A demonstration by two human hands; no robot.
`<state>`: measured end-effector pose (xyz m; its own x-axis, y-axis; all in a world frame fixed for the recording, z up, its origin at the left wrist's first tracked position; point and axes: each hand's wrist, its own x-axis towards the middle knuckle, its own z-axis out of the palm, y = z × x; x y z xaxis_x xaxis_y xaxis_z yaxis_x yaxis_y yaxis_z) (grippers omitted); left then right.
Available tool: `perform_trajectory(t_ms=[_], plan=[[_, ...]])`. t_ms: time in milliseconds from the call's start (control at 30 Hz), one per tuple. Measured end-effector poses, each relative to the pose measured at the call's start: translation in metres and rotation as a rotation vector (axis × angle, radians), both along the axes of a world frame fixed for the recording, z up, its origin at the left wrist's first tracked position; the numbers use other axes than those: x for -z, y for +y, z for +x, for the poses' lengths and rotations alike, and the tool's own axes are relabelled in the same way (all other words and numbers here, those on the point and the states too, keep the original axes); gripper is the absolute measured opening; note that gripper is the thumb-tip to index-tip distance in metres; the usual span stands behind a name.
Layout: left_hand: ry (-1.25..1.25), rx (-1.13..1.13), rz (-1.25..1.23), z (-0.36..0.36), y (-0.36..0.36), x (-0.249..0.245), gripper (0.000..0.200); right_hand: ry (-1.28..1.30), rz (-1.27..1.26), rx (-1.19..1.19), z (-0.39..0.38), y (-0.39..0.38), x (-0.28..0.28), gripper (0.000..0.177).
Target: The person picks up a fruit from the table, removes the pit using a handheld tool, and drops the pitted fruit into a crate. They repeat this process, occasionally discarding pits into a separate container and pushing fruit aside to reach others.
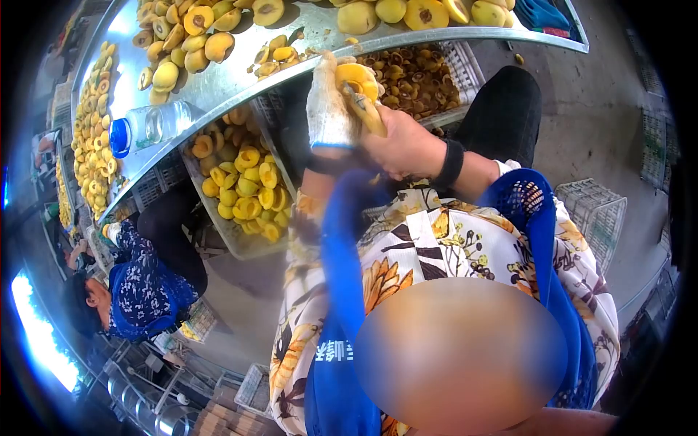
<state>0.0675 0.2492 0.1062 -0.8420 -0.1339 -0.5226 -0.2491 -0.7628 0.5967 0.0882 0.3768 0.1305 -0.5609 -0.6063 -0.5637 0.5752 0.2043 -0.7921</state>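
Note:
My left hand (331,109), in a whitish knit glove, grips a yellow peach half (360,78) just past the table's near edge. My bare right hand (407,142), with a black band at the wrist, is closed round a short wooden-handled tool (369,116). The tool's metal end lies against the cut face of the peach; how deep it reaches is hidden. Below and to the left of my hands stands a crate (243,243) of yellow peach halves. Behind them, under the table edge, another crate (469,65) holds brownish pits and scraps.
On the metal table (305,43) lie piles of peaches (193,43) and a clear bottle with a blue cap (149,127). A blue cloth (542,16) is at the far right. Another person (149,283) sits at the left. An upturned-looking crate (592,218) stands right of me.

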Motion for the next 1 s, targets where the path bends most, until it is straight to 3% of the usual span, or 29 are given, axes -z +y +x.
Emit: perform_trajectory(t_ms=[133,233,267,300,500,533,633,667,700,733,767,833,867,900,967,1000], plan=[[0.109,0.068,-0.232,0.000,0.000,0.012,0.041,-0.146,-0.017,0.002,0.001,0.004,0.000,0.007],[0.089,0.022,-0.148,-0.002,0.007,0.003,0.034,-0.214,-0.076,0.001,0.000,0.007,0.000,0.008],[0.070,0.105,-0.064,-0.003,0.005,0.003,0.035,-0.209,-0.096,-0.021,0.001,0.009,0.003,0.008],[0.061,0.109,-0.125,-0.002,0.005,0.003,0.035,-0.205,-0.118,-0.044,0.001,0.010,0.006,0.009],[0.042,0.138,0.143,-0.003,-0.009,-0.010,0.039,-0.598,-0.576,-0.072,-0.016,0.012,0.018,0.006],[0.197,-0.002,-0.595,0.004,-0.013,0.012,0.044,-0.558,-0.669,-0.100,-0.013,0.014,0.016,0.011],[0.072,-0.062,0.121,0.024,-0.092,0.020,0.030,-0.504,-0.587,-0.059,-0.022,0.023,0.020,0.009],[0.127,0.011,-0.053,0.045,-0.129,0.028,0.023,-0.315,-0.427,-0.045,-0.026,0.026,0.021,0.007],[-0.130,-0.314,-0.781,0.050,-0.125,0.014,0.027,-0.217,-0.302,-0.110,-0.033,0.031,0.039,0.011],[-0.282,-0.132,-1.172,0.061,-0.141,0.004,0.033,0.121,-0.014,-0.225,-0.041,0.030,0.035,0.017],[-0.451,0.114,-1.753,0.065,-0.165,-0.002,0.040,0.451,0.278,-0.337,-0.045,0.030,0.031,0.023],[-0.526,0.187,-2.087,0.048,-0.186,-0.015,0.044,0.683,0.366,-0.242,-0.036,0.030,0.062,0.030],[-0.387,0.115,-2.131,0.030,-0.186,-0.017,0.045,0.803,0.410,-0.193,-0.034,0.030,0.072,0.033],[-0.247,0.042,-2.167,0.008,-0.188,-0.015,0.047,0.741,0.411,-0.203,-0.035,0.027,0.066,0.033],[-0.226,0.245,-2.120,-0.049,-0.154,-0.036,0.056,0.628,0.416,-0.219,-0.036,0.021,0.045,0.034],[0.028,0.251,-2.154,-0.076,-0.151,-0.024,0.055,0.670,0.347,-0.201,-0.035,0.022,0.040,0.034]])
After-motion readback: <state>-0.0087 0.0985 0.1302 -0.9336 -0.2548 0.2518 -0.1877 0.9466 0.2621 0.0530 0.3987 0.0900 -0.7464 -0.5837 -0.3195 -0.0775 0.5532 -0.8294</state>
